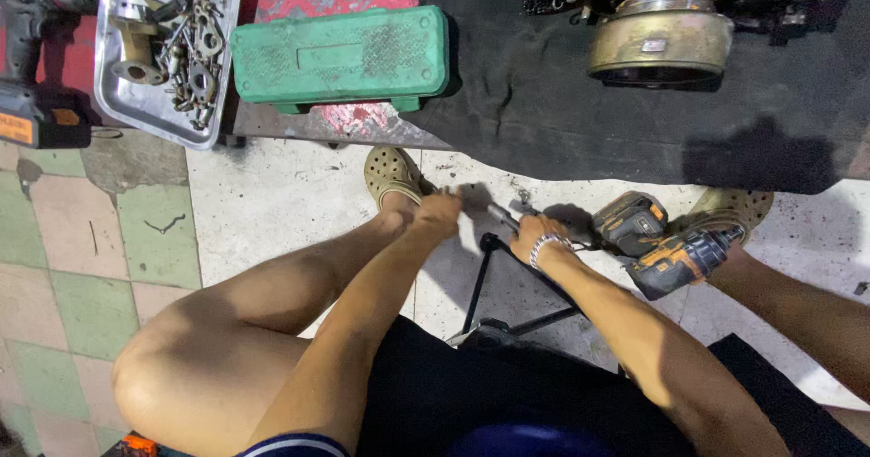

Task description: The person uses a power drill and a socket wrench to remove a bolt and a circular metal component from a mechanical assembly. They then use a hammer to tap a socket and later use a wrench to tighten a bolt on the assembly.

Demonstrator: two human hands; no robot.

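Note:
I sit on a low stool looking down between my knees at the floor. My left hand (441,212) is closed around one end of a short metal tool (501,216), a socket-wrench-like bar held low over the floor. My right hand (535,232), with a beaded bracelet on the wrist, grips the other end of the same tool. A yellow and black cordless drill (666,244) lies on the floor just right of my right hand.
A green plastic tool case (340,56) lies ahead. A metal tray (122,104) holds several bolts and small parts at the upper left. Another power tool (36,58) sits at the far left. A round metal engine part (660,38) rests on a black mat (544,104).

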